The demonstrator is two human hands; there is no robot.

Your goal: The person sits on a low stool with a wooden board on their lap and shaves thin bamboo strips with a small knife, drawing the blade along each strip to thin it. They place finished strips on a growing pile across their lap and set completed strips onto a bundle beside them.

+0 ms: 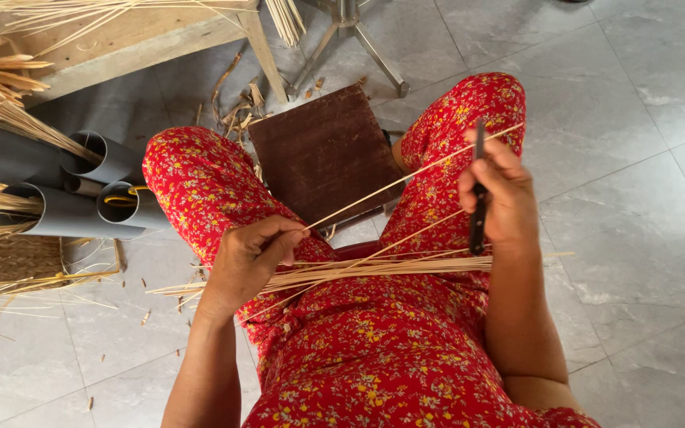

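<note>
Across my lap, my left hand pinches one thin bamboo strip taut while my right hand, fist closed round a dark knife, shaves it. More finished splints lie over my thighs; I judge the blade needs a steady, shallow pull.

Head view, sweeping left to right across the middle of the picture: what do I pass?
Grey plastic tubes → left hand pinching a thin strip → dark brown wooden board → right hand holding a dark knife → bare grey floor tiles.
</note>
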